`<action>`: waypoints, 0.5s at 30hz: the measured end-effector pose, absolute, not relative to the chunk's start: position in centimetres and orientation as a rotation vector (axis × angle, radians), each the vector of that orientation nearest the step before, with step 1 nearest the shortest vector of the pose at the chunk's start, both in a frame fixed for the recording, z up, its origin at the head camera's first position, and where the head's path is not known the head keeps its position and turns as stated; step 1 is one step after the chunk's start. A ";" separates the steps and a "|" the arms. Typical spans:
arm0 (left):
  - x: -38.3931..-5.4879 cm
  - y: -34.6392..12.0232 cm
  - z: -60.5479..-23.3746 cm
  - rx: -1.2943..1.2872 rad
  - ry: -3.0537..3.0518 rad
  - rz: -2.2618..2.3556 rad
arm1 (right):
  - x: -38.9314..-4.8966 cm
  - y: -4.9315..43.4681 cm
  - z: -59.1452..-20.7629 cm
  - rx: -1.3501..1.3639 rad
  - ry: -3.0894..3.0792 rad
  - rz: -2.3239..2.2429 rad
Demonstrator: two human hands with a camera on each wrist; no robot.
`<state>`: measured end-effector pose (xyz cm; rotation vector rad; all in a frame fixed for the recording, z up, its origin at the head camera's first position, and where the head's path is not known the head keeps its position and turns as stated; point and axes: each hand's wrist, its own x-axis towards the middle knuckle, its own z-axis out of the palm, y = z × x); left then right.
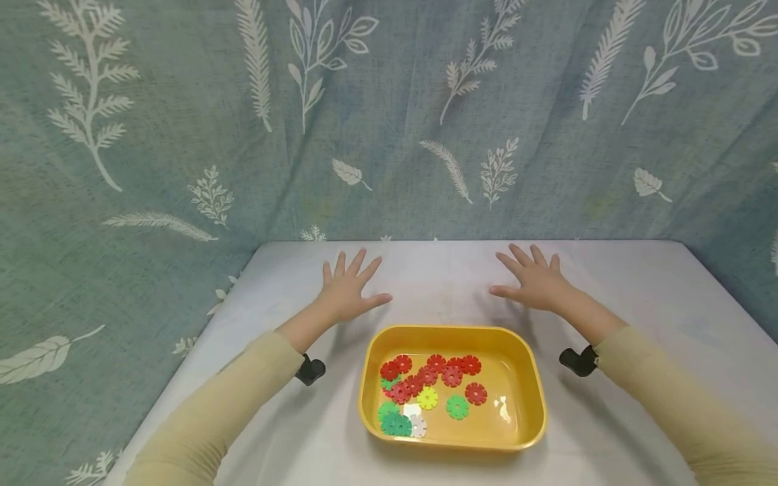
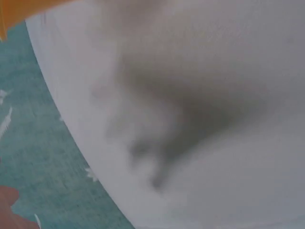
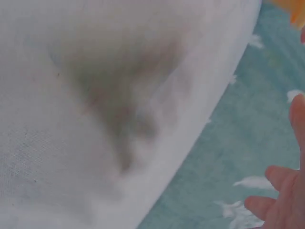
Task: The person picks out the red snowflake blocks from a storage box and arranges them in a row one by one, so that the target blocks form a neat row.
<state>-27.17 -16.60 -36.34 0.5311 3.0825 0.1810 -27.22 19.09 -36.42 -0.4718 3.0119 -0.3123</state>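
Observation:
My left hand (image 1: 344, 292) hovers over the white tabletop with its fingers spread straight, beyond the back left corner of a yellow tray (image 1: 452, 442). On the other side my right hand (image 1: 536, 282) is spread the same way, past the tray's back right corner. Neither hand holds anything. Inside the tray lie several notched plastic discs: red discs (image 1: 452, 376) toward the back and left, a yellow disc (image 1: 427, 398), a green disc (image 1: 458, 407), teal discs (image 1: 397, 424) and a white disc (image 1: 418, 426). In the right wrist view some right-hand fingers (image 3: 281, 179) show at the edge.
A white cloth covers the table (image 1: 632, 297). Behind it and at both sides hangs a blue-green curtain (image 1: 389, 148) with white leaf prints. Small black devices hang at the left wrist (image 1: 311, 371) and the right wrist (image 1: 579, 362). Hand shadows fall on the cloth.

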 end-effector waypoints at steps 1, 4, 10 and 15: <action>-26.7 -16.5 -36.2 0.570 3.084 0.178 | -26.8 19.0 -36.2 -0.504 3.020 -0.301; -25.2 -16.3 -36.0 0.678 3.083 0.174 | -25.6 18.6 -35.6 -0.614 3.045 -0.269; -23.0 -16.5 -36.4 0.932 3.014 0.172 | -23.1 17.8 -34.7 -0.816 3.068 -0.245; -22.2 -17.5 -37.1 1.158 2.895 0.173 | -21.5 17.0 -34.1 -0.946 3.056 -0.262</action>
